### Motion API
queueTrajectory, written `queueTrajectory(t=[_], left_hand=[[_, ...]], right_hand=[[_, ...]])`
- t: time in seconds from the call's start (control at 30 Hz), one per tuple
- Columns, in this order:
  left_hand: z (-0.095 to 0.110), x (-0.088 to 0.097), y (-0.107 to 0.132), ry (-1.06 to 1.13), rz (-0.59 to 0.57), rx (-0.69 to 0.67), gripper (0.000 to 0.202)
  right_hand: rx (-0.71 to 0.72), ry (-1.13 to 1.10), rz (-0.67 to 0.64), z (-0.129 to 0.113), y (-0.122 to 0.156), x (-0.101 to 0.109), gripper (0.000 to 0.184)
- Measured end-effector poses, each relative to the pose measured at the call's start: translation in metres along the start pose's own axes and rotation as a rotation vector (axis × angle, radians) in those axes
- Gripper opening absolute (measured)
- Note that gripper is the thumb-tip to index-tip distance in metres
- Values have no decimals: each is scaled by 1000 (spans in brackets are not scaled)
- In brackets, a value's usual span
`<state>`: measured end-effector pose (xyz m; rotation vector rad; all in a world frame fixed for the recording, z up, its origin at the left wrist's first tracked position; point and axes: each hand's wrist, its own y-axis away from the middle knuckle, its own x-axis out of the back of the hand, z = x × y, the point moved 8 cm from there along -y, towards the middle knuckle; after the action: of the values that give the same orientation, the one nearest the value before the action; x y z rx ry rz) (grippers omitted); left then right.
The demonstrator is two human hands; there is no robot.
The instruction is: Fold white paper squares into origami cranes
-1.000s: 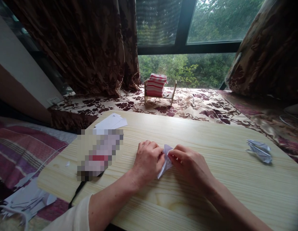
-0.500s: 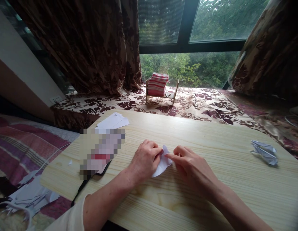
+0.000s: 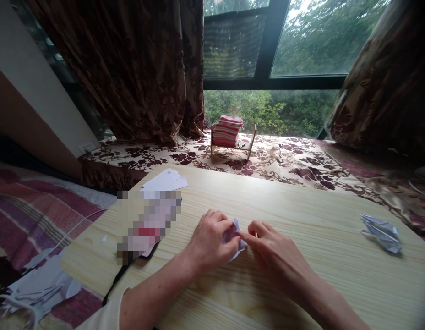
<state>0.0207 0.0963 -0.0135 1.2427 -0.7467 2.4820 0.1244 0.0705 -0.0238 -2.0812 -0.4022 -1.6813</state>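
Note:
A small piece of white paper (image 3: 235, 253), bent and curled, is between my two hands over the wooden table. My left hand (image 3: 211, 238) pinches it from the left, with thumb and fingers closing on its side and covering much of it. From the right, my right hand (image 3: 267, 243) holds the paper's edge between index finger and thumb, its other fingers curled in. Part of the paper stands up above the fingertips.
A folded paper shape (image 3: 380, 233) lies at the table's right. White paper sheets (image 3: 166, 180) and a blurred-out phone (image 3: 149, 229) with a black strap are at the left. More paper scraps (image 3: 44, 286) lie beside the table (image 3: 302, 206). Striped cloths (image 3: 227, 131) sit on a small stand by the window.
My left thumb has come across the paper toward my right fingertips, and the paper is more curled and covered. The whole view has tilted slightly upward.

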Motion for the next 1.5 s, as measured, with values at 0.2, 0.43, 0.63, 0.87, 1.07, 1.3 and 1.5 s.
queueTrajectory(t=[0.2, 0.43, 0.63, 0.87, 1.07, 1.3, 1.5], left_hand=[[0, 0, 0, 38, 61, 67, 5], [-4, -1, -6, -57, 94, 138, 18], [-6, -3, -6, -118, 39, 91, 14], [-2, -6, -1, -139, 31, 77, 6], [-1, -5, 0, -86, 2, 67, 8], [-2, -5, 4, -90, -5, 49, 5], [0, -7, 3, -106, -3, 57, 3]], right_hand=[[-8, 19, -38, 0, 2, -3, 34], [18, 61, -47, -5, 3, -1, 39], [36, -37, -13, 2, 7, 6, 50], [51, -163, 223, 18, 10, 22, 46], [66, -203, 272, 20, 10, 21, 46], [149, -210, 300, 9, 8, 24, 49], [141, -179, 282, 6, 7, 23, 48]])
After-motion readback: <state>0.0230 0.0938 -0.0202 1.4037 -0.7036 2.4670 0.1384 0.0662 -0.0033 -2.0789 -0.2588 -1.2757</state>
